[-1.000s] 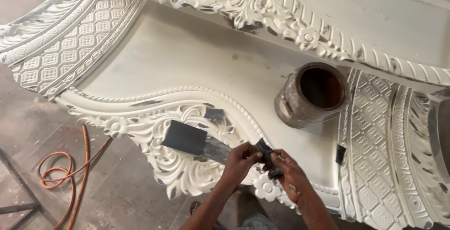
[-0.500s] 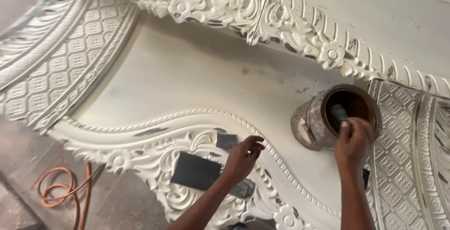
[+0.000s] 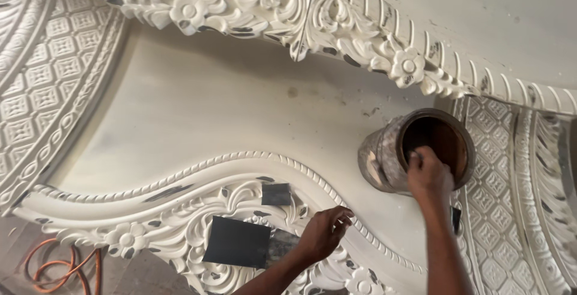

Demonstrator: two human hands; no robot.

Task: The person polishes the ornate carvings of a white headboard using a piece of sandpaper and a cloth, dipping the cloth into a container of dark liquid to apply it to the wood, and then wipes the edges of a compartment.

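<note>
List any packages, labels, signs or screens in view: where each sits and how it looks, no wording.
Tin can: the only container, standing on the carved white panel at right; round, open-topped, dark brown inside, its outside smeared grey and white. The right hand reaches into its mouth.
Any label on it is hidden by smears.
No signs or screens.

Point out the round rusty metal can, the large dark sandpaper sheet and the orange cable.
Round rusty metal can (image 3: 384,157), head view, outer side wall.
Large dark sandpaper sheet (image 3: 236,242), head view, sheet centre.
Orange cable (image 3: 57,268), head view, looped part.
</note>
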